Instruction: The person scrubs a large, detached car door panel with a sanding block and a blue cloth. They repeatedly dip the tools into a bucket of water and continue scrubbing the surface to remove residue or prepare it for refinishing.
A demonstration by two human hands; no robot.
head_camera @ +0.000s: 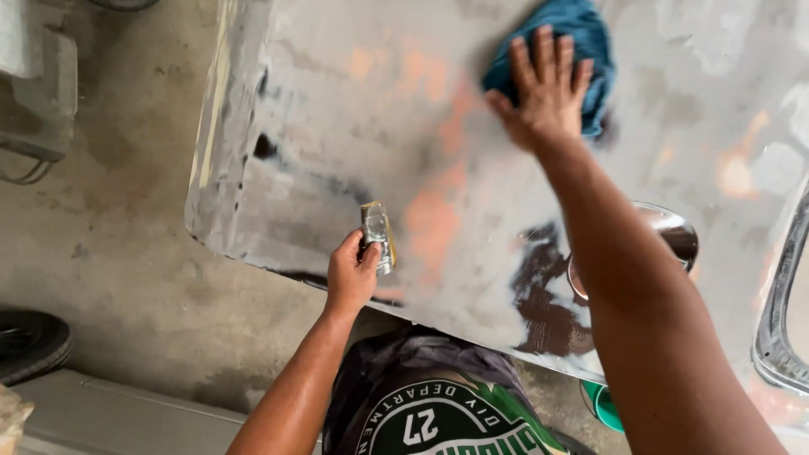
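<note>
A large sanded metal panel, grey with orange and dark patches, fills most of the frame from the upper middle down to the lower right; its rounded corner sits at the left of centre, above a bare concrete floor.

The right hand lies at the top of the frame, right of centre, with its fingers spread flat and open, pressing on a crumpled blue cloth; the cloth rests on the panel and shows above and to the right of the fingers.

The left hand is in the lower middle of the frame, at the panel's near edge; its fingers are closed around a small folded piece of sandpaper, which stands upright above the thumb and lies against the panel's surface.

A round shiny metal part shows just right of the right forearm, partly hidden by it; a dark tyre lies at the lower left edge; a green container peeks out at the bottom right, below the panel; a curved dark trim strip runs along the right edge.
</note>
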